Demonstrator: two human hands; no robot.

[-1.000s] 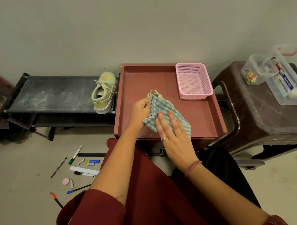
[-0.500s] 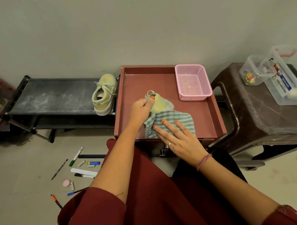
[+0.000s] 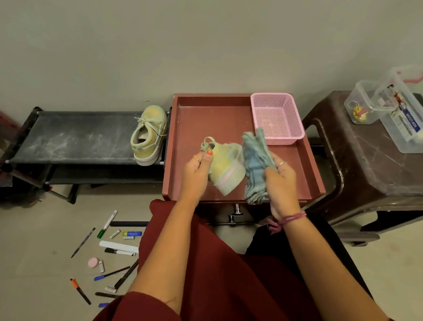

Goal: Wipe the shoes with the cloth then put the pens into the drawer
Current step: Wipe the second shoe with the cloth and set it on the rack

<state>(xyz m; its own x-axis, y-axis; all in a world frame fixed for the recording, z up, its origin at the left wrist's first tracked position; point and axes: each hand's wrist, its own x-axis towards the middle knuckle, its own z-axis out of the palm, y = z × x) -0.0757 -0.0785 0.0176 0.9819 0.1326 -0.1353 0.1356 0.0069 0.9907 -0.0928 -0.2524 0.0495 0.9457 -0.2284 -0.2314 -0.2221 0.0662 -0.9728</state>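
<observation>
Pens (image 3: 115, 252) scattered on floor at eight o'clock. Second shoe (image 3: 149, 134) on rack at ten. Left hand (image 3: 195, 175) pinching shoe (image 3: 226, 169) by heel; could slip. Right hand (image 3: 281, 181) bunching cloth (image 3: 256, 164) at three; might drop.

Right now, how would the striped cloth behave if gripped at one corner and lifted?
Probably floppy: the cloth bunches into folds in the right hand and droops below it. Likely light, since one hand holds it.
</observation>
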